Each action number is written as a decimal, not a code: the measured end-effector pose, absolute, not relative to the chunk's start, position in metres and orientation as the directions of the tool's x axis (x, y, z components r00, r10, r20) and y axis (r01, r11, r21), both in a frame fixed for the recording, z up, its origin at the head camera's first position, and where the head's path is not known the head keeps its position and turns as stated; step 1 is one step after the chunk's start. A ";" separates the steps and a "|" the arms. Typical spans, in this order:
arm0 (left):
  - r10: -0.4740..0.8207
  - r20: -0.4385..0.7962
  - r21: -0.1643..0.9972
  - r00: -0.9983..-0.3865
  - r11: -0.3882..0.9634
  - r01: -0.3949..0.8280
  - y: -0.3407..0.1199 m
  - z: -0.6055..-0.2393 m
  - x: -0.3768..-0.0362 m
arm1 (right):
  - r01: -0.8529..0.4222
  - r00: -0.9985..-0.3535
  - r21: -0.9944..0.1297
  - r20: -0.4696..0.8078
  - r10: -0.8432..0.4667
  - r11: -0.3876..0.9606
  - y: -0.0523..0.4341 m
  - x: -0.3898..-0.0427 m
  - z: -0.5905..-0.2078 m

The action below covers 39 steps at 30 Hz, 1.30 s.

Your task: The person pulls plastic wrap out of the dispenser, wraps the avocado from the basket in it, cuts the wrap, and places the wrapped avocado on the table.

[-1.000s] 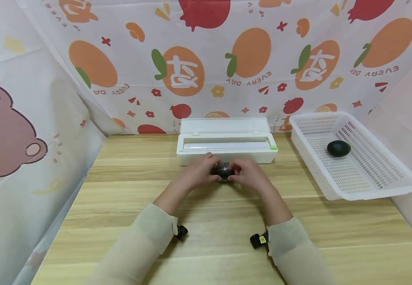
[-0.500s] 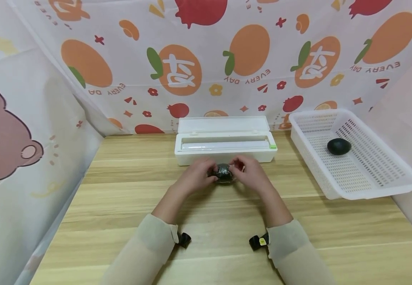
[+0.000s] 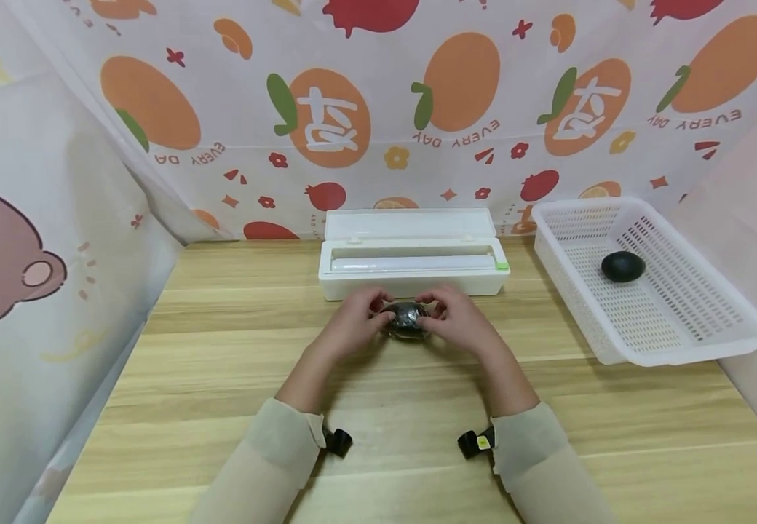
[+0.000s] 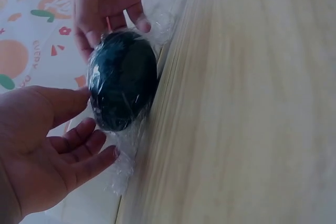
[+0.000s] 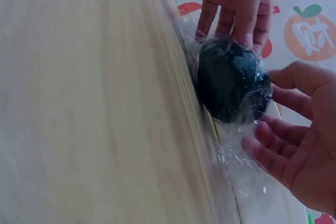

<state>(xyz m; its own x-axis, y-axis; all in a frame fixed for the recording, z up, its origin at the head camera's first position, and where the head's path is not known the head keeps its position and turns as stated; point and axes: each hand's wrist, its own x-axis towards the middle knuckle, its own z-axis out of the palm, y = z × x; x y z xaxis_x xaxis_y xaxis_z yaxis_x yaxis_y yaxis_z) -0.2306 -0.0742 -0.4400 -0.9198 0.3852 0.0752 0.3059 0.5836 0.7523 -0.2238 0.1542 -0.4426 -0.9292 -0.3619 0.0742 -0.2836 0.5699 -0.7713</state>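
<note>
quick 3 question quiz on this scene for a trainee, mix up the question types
1. True or false: the dark fruit between the left hand and right hand is covered in cling film.
2. Where does the second dark fruit lie? A) in the white basket B) in the film dispenser C) on the bare table
3. Fill in: the dispenser's lid is ____.

Key:
1. True; the wrist views show film around it, with loose film trailing at both ends.
2. A
3. open
</note>
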 end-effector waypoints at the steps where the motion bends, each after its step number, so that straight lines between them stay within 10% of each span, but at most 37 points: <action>1: 0.387 0.064 0.758 -0.920 0.581 0.297 -0.075 -0.440 -0.230 | -0.273 -0.926 -0.775 0.052 -0.374 0.569 0.155 -0.224 -0.442; 10: 0.433 -0.007 0.735 -0.901 0.613 0.289 -0.077 -0.442 -0.227 | -0.208 -0.909 -0.754 -0.087 -0.408 0.623 0.160 -0.224 -0.440; 39: 0.398 0.106 0.428 -0.911 0.809 0.403 -0.067 -0.434 -0.218 | -0.249 -0.963 -0.439 0.013 -0.270 0.864 0.153 -0.216 -0.433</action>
